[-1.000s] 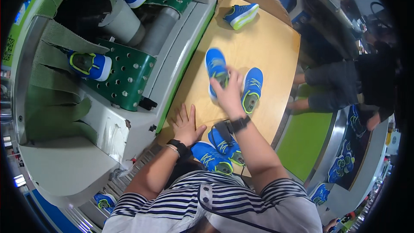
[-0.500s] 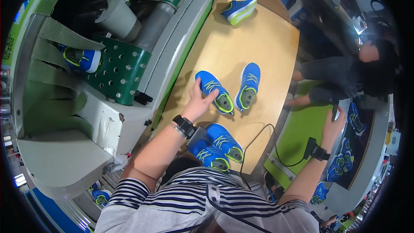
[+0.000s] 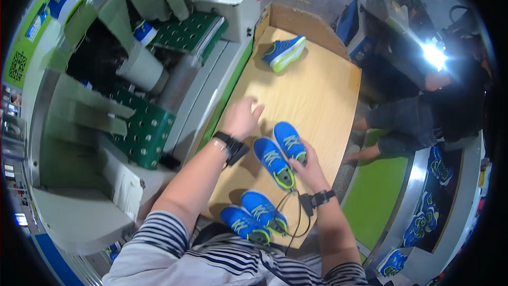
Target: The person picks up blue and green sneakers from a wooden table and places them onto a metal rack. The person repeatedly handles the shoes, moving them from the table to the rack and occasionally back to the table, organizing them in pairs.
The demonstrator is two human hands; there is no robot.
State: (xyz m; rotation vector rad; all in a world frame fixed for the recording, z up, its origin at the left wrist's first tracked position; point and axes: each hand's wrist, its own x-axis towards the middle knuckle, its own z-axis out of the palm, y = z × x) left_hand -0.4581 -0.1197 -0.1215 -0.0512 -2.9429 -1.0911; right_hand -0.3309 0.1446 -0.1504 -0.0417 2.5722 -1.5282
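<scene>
My right hand (image 3: pixel 311 170) grips the heel end of a blue sneaker (image 3: pixel 289 139) with yellow-green trim and pale laces. Touching or nearly touching it on the left is a matching sneaker (image 3: pixel 272 160), its toe also pointing away from me. My left hand (image 3: pixel 241 118) hovers over the wooden table (image 3: pixel 317 85), empty, thumb apart from slightly curled fingers. Closer to my body, two more blue sneakers stand side by side, one on the right (image 3: pixel 262 209) and one on the left (image 3: pixel 242 223). A further sneaker (image 3: pixel 286 54) lies tipped at the far end, sole showing.
To the left, a machine with cloth flaps (image 3: pixel 79 111) and a green perforated conveyor (image 3: pixel 138 132) borders the table. A cardboard wall (image 3: pixel 307 24) closes the far end. Another person (image 3: pixel 413 111) is at the right, beside a green surface (image 3: pixel 383 190). A cable (image 3: pixel 306 222) hangs by my right wrist.
My left hand has let go of the left sneaker and moved away. My right hand has come in from the right and taken the other sneaker, which now sits closer beside its match.
</scene>
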